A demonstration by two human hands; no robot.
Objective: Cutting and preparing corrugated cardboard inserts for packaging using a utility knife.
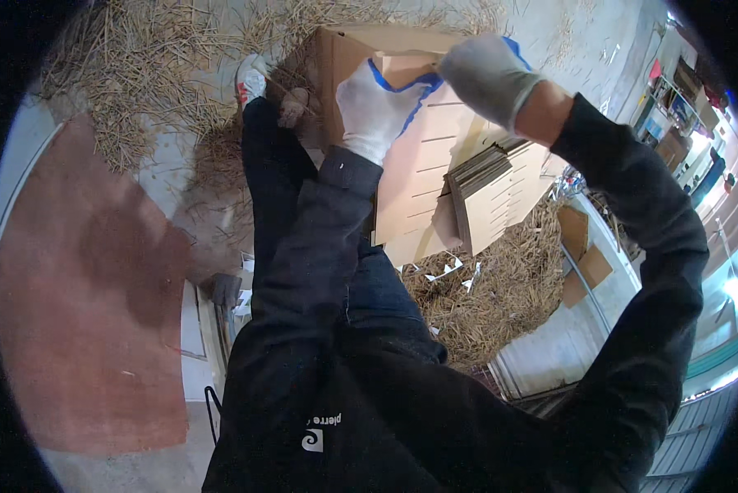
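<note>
My left hand (377, 107), in a white glove with blue edging, lies against the top of a pale brown cardboard piece. Its thumb is spread from the fingers and points toward my right hand. Close beside it, my right hand (485, 78), gloved alike, is curled closed above the cardboard's far edge. What its fingers hold, if anything, is hidden. Below both hands, slotted cardboard sheets (414, 185) cover the front of a large cardboard box (344, 70). A tilted bundle of slotted cardboard strips (492, 193) rests on these sheets.
Dry straw (151, 74) litters the floor at the far left, and more straw (500, 304) lies near the box with white scraps. A reddish-brown sheet (94, 312) spreads at the left. Cardboard offcuts (582, 255) stand at the right, near a cluttered shelf (673, 115).
</note>
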